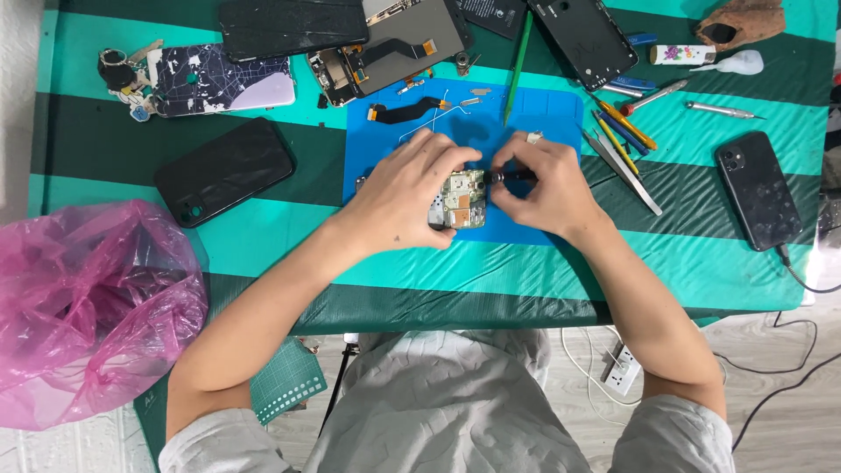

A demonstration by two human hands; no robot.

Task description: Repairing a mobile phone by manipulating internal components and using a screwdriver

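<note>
On the blue mat [543, 114], the left hand [405, 193] pinches a small circuit board [462, 200], holding it flat. The right hand [545, 186], just right of it, grips a dark tool [511, 176] lying sideways, tip touching the board's right edge.

A glossy green-striped plastic tablecloth [263, 254] is seen beneath a matt blue rubbery mat [543, 118]; beside it, crinkled translucent pink plastic bag [88, 307].
</note>
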